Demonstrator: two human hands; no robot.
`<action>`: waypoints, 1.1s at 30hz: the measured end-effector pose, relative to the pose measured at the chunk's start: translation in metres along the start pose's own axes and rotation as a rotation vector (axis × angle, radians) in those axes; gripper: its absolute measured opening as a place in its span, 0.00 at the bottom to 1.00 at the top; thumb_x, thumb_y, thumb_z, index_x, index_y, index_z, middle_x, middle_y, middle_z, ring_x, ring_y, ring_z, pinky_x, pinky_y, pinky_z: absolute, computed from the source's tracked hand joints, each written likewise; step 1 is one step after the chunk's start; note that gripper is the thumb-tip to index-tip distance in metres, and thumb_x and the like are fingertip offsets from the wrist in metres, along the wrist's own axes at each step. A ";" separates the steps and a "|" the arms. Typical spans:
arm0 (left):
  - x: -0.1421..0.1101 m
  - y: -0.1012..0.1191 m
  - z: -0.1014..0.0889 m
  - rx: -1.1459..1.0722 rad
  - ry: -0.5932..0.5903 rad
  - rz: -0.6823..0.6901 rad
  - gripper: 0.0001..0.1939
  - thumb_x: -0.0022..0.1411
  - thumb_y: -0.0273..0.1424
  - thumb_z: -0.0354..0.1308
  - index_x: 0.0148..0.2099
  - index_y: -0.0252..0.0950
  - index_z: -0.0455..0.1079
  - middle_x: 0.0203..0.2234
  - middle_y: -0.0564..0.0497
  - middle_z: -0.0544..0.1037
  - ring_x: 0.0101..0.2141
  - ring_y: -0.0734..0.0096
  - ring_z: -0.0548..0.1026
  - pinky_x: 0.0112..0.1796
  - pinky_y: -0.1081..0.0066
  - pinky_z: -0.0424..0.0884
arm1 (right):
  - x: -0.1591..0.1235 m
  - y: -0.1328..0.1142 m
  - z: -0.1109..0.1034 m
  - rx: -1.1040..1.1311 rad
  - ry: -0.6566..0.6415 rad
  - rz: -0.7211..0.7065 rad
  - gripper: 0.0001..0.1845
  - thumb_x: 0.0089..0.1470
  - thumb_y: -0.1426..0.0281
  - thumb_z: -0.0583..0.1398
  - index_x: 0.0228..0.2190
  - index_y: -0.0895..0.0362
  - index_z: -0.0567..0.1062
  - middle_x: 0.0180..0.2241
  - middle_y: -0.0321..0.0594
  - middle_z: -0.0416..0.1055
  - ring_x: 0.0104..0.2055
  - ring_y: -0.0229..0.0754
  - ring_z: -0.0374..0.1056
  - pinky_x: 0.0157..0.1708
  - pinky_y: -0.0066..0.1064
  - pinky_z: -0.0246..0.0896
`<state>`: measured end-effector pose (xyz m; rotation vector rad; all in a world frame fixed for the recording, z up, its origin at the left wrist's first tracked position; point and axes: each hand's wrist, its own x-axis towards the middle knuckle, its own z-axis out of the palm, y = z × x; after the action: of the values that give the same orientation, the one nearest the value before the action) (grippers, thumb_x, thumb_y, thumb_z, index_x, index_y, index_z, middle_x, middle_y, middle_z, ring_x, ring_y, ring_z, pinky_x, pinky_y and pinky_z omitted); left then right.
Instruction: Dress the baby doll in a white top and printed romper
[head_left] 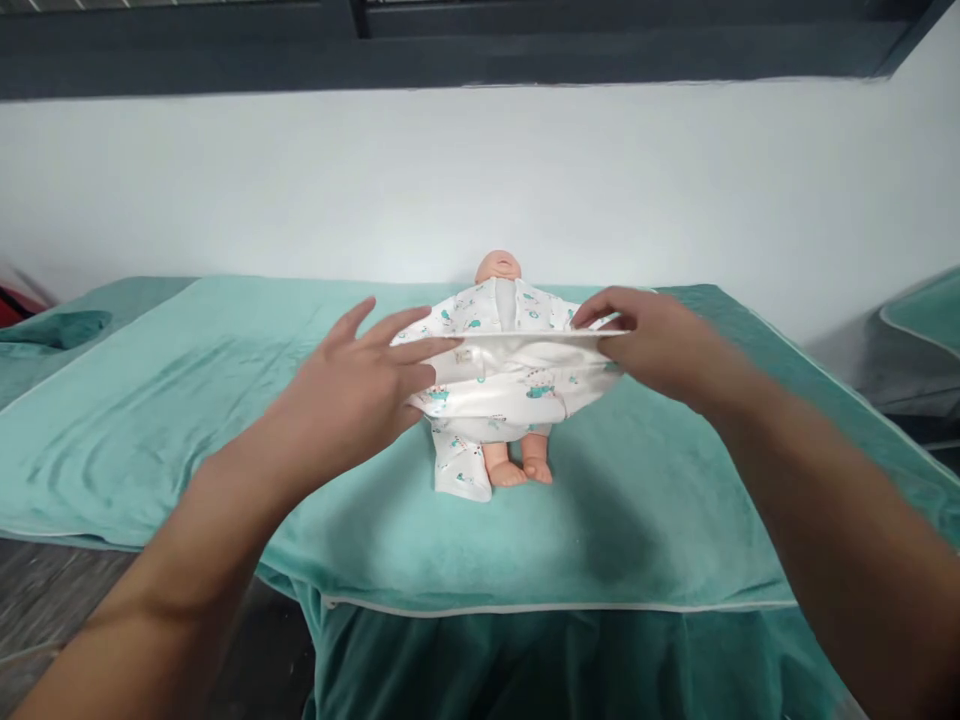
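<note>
A baby doll [498, 268] lies on its back on a teal towel [225, 400], head toward the wall and bare feet toward me. A white printed baby garment [517, 385] covers its body. My left hand [352, 390] has its fingers stretched out, and they pinch the left end of the garment's raised edge. My right hand [649, 335] grips the right end of that same edge, which is pulled taut between the two hands above the doll's belly. One loose trouser leg of the garment hangs beside the doll's legs.
The towel drapes over the table's front edge [555, 608]. A white wall [480, 180] rises right behind the doll's head. A folded teal cloth [56, 328] lies at far left, and another teal-covered surface [926, 315] shows at far right.
</note>
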<state>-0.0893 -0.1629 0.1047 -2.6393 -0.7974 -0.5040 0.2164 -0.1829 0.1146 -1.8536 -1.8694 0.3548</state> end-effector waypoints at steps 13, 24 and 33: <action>0.031 -0.021 -0.055 -0.065 0.178 -0.087 0.08 0.64 0.32 0.59 0.45 0.45 0.75 0.53 0.57 0.80 0.57 0.53 0.73 0.57 0.49 0.66 | 0.011 -0.046 -0.066 0.152 0.139 -0.115 0.08 0.51 0.76 0.58 0.30 0.57 0.78 0.28 0.37 0.75 0.29 0.38 0.66 0.28 0.33 0.57; 0.029 -0.022 -0.049 -0.345 0.236 -0.271 0.14 0.61 0.30 0.61 0.50 0.44 0.77 0.49 0.56 0.81 0.50 0.63 0.77 0.52 0.63 0.74 | 0.003 -0.053 -0.070 0.385 0.224 -0.204 0.16 0.47 0.83 0.57 0.34 0.56 0.79 0.35 0.38 0.79 0.36 0.41 0.73 0.33 0.31 0.65; 0.045 -0.021 -0.029 -1.152 0.403 -0.538 0.11 0.55 0.23 0.62 0.27 0.35 0.61 0.20 0.58 0.68 0.23 0.81 0.66 0.26 0.76 0.63 | 0.005 -0.046 -0.041 0.084 -0.215 -0.797 0.19 0.64 0.68 0.54 0.52 0.47 0.78 0.63 0.38 0.63 0.65 0.49 0.60 0.57 0.45 0.61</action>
<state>-0.0732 -0.1376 0.1540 -2.9641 -1.3485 -2.0879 0.1973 -0.1862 0.1738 -0.9148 -2.5007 0.3425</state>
